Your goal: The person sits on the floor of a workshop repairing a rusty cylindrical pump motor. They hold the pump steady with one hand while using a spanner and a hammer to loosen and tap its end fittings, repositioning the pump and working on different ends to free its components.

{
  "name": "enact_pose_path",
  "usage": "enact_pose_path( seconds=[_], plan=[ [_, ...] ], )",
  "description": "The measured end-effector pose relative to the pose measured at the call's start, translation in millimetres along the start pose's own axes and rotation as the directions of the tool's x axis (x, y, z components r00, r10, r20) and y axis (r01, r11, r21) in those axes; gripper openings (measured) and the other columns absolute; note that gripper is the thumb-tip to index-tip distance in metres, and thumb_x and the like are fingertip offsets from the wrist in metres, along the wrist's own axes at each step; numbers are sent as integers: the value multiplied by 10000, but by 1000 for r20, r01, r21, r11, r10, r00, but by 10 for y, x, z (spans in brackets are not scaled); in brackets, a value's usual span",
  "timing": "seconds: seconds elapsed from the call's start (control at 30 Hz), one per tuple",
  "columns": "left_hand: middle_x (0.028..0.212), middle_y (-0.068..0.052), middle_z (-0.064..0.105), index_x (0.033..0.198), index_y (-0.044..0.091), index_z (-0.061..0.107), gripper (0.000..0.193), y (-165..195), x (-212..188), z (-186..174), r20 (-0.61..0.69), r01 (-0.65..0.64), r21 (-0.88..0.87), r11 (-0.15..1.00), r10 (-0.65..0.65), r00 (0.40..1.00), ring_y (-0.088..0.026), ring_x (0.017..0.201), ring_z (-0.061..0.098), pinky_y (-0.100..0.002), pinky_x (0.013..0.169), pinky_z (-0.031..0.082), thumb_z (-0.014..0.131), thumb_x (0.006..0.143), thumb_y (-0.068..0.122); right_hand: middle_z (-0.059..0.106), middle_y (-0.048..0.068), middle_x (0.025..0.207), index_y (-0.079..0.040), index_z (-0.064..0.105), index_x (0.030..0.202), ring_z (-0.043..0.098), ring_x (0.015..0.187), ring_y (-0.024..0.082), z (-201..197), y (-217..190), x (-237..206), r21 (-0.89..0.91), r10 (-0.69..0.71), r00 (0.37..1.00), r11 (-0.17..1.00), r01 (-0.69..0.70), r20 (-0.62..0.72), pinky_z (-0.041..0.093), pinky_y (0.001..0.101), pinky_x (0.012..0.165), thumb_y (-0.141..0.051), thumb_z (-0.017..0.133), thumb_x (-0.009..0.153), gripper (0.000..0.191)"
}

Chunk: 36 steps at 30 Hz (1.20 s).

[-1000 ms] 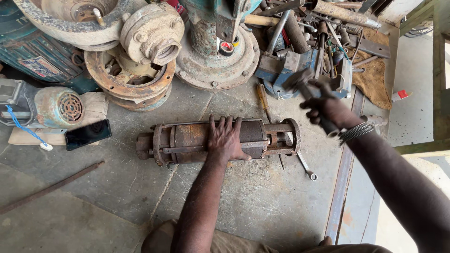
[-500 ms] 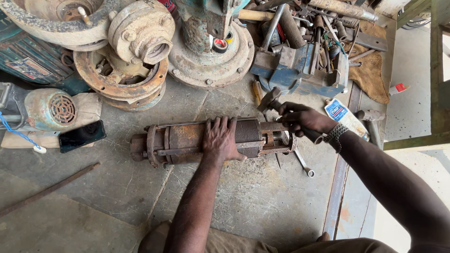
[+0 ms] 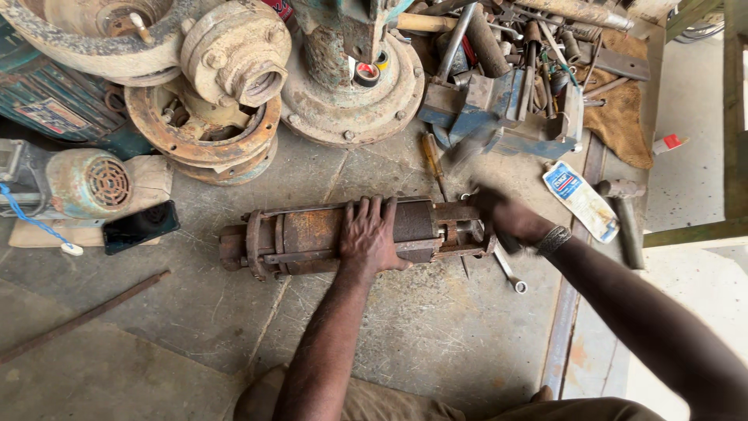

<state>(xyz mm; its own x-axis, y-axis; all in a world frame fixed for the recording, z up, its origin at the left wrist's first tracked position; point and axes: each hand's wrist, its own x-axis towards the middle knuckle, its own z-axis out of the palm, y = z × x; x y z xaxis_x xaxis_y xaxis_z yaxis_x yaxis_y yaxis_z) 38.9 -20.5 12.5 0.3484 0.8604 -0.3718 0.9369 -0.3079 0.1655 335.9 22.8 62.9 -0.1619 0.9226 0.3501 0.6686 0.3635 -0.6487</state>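
A long rusty cylindrical pump body [image 3: 312, 234] lies on its side on the concrete floor. My left hand [image 3: 372, 234] rests flat on its middle, fingers spread, pressing it down. My right hand [image 3: 506, 218] is at the pump's right end [image 3: 460, 230], blurred, with the fingers curled around a small dark tool that is mostly hidden. A metal bracelet sits on my right wrist. A spanner [image 3: 510, 273] lies on the floor just below that hand.
Behind the pump stand rusty flanged housings [image 3: 202, 125], a round pump base [image 3: 351, 86], a blue vise [image 3: 499, 117] and several loose tools. A hammer [image 3: 623, 210] and a white-blue packet [image 3: 580, 199] lie at right. A small motor [image 3: 86, 183], a phone [image 3: 140, 226] and a rod [image 3: 78, 316] lie at left.
My right hand came down from a raised position near the vise to the pump's right end. My left hand stayed on the pump body.
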Motion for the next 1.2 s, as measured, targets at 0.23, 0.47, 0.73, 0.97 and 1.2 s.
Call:
enact_pose_path(
  seconds=[0.23, 0.47, 0.73, 0.97, 1.2],
  plan=[
    [1667, -241, 94, 1610, 92, -8, 1567, 81, -169, 143, 4, 1, 63, 998, -1, 1000, -448, 1524, 157, -648, 1224, 87, 855, 528, 827, 565, 34, 729, -166, 546, 1107, 432, 463, 104, -682, 140, -196, 461, 496, 644, 452, -764, 582, 368, 246, 361, -94, 531, 962, 162],
    [1680, -255, 57, 1617, 91, -42, 1582, 84, -162, 194, -1, -5, 56, 998, 5, 1000, -450, 1539, 123, -653, 1215, 78, 838, 538, 842, 541, 67, 905, -100, 434, 1219, 479, 604, 158, -1026, -213, 86, 707, 253, 948, 706, -42, -196, 454, 339, 523, 0, 490, 1053, 201],
    [1682, -250, 67, 1622, 78, -31, 1580, 91, -213, 177, 4, -11, 90, 996, 11, 1000, -445, 1546, 111, -633, 1225, 84, 832, 543, 845, 664, 93, 946, -100, 519, 1305, 542, 546, 148, -173, 43, -666, 218, 389, 489, 564, -796, 781, 494, 303, 453, -104, 539, 972, 334],
    [1688, -226, 22, 1621, 105, -34, 1568, 102, -216, 151, 1, 11, 87, 996, -11, 1000, -429, 1543, 103, -607, 1228, 62, 828, 541, 847, 582, 49, 834, -128, 548, 1135, 500, 492, 93, -996, -193, -267, 590, 336, 826, 582, -560, 452, 406, 260, 382, -63, 512, 1020, 137],
    [1692, -222, 33, 1623, 92, -14, 1564, 121, -220, 107, 21, 11, 93, 996, -13, 1000, -430, 1547, 115, -615, 1233, 78, 831, 543, 843, 590, 277, 1114, 71, 369, 1416, 615, 935, 346, -321, -346, -175, -297, -398, 869, 902, 312, -296, 572, 455, 735, 40, 447, 1056, 370]
  ],
)
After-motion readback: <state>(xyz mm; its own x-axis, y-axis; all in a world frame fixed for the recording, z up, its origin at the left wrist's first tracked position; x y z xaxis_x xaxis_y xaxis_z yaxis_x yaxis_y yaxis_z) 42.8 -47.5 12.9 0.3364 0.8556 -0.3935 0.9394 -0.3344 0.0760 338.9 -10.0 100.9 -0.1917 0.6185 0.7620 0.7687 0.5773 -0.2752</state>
